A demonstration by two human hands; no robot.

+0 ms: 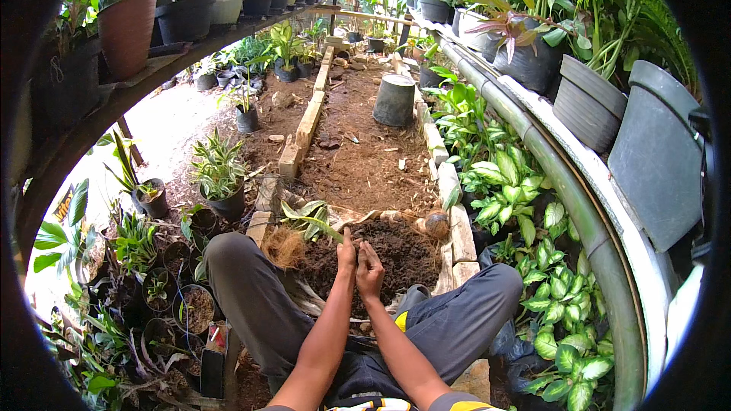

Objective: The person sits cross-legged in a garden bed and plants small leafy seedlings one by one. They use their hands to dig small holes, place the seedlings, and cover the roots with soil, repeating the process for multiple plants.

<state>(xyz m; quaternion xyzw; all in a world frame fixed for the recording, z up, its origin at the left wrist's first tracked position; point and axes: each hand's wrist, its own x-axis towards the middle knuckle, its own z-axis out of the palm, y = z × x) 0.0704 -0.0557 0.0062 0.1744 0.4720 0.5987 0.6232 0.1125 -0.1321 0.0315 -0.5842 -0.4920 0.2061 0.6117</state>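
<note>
My left hand [346, 253] holds a long green leaf [317, 221] near its lower end, and the blade slants up to the left. Close against it is my right hand [370, 272], its fingers bent together; whether anything is between them I cannot tell. Both hands are above a heap of dark loose soil [400, 248], which lies on a pale, crumpled sheet or sack [308, 295] between my legs. Several more variegated leaves [313, 230] lie at the soil's far left edge. A clump of brown fibre [284, 246] sits beside my left knee.
A round brown object [437, 224] rests at the soil's right edge. Stone blocks [312, 117] border the dirt path, where a black pot [394, 100] stands upside down. Potted plants crowd the left, near a phone-like dark object [212, 374]. Bamboo [594, 228] curves along the right.
</note>
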